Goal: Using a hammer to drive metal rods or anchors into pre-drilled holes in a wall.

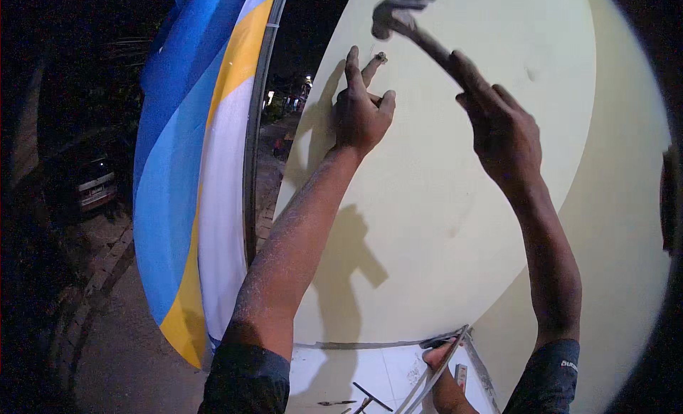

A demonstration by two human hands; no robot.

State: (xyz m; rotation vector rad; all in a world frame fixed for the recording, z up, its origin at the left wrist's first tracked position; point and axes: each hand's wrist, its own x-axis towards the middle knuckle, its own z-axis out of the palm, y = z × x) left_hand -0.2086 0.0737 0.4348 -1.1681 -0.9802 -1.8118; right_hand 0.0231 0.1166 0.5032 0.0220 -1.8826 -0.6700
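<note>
A claw hammer (420,37) is raised in front of the pale yellow wall (455,165), and my right hand (504,133) is wrapped round its handle. Its head is slightly blurred, above and to the right of my left hand (361,118). The fingers of that left hand are spread against the wall, one pointing up and the thumb out to the right. One fingertip reaches a small rough-edged hole (382,57); whether anything sits in it is too small to tell. I see nothing held in the left hand.
A curved banner (220,150) in blue, yellow and white hangs at the left beside a dark pole (260,129). Below is a white tiled floor (334,364) with a T-shaped tool (371,396) and a bare foot (442,353). A vehicle (97,185) stands in the dark street.
</note>
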